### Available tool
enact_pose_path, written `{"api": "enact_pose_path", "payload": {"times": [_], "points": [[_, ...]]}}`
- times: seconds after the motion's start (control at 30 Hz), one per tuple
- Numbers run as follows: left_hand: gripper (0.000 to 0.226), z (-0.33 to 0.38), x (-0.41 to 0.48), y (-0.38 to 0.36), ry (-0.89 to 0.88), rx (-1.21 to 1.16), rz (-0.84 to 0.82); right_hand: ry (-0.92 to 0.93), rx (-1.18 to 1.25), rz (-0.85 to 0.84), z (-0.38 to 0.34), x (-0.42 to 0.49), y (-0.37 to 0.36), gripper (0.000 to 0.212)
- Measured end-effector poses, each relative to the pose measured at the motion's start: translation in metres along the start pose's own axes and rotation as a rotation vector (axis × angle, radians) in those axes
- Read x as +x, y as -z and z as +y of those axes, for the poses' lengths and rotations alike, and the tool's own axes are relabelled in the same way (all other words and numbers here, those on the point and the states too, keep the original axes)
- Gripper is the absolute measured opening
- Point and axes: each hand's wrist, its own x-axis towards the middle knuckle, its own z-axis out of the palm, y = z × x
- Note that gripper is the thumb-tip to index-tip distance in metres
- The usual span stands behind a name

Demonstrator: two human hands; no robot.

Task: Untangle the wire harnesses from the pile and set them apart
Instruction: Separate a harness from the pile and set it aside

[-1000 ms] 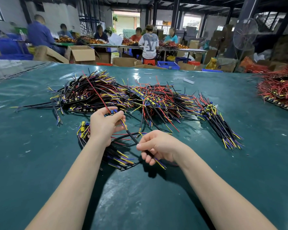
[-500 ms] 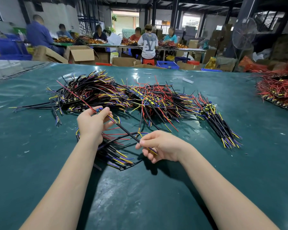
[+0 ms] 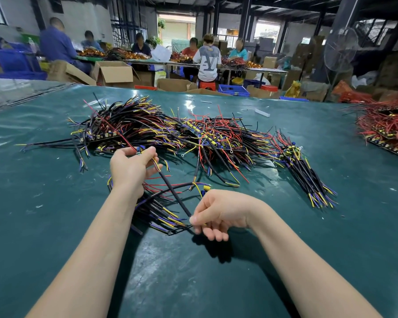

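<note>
A big tangled pile of wire harnesses (image 3: 170,131), black sleeves with red, yellow and blue leads, lies across the green table (image 3: 55,226). One black-sleeved harness (image 3: 174,193) is stretched taut between my hands. My left hand (image 3: 131,168) pinches its upper end, where a red lead and a blue connector stick out. My right hand (image 3: 218,212) pinches its lower end between thumb and forefinger. Beneath the hands lies a small group of harnesses (image 3: 161,216). A separate neat bundle (image 3: 308,177) lies to the right.
A heap of red-wired boards (image 3: 386,127) sits at the table's right edge. Small white scraps (image 3: 262,112) lie near the far edge. Beyond the table are cardboard boxes (image 3: 115,73), blue crates, a standing fan (image 3: 340,49) and several seated people at another bench.
My left hand has moved left and away from the right one, drawing the black harness out straight and taut. The red lead now trails up and left over the pile.
</note>
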Motion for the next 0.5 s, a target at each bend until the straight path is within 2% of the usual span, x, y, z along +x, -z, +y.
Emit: {"api": "enact_pose_path", "payload": {"times": [0.07,0.13,0.17,0.33,0.4,0.5], "points": [[0.029,-0.001,-0.002,0.000,0.016,0.001,-0.003,-0.037,-0.070,0.005,0.002,-0.002,0.001,0.033],[0.016,0.000,-0.001,0.001,0.068,0.025,-0.068,-0.035,-0.050,0.023,0.005,-0.006,0.006,0.033],[0.007,0.001,-0.003,0.001,0.107,0.067,-0.153,-0.007,0.015,0.052,0.007,-0.007,0.011,0.032],[0.018,-0.014,-0.026,-0.016,0.259,0.443,-0.650,0.236,0.502,0.382,0.013,-0.010,0.033,0.018],[0.028,-0.020,-0.034,-0.022,0.257,0.581,-0.767,0.307,0.561,0.476,0.014,-0.005,0.029,0.013],[0.027,-0.021,-0.038,-0.024,0.232,0.598,-0.817,0.358,0.519,0.612,0.012,0.004,0.020,0.016]]}}
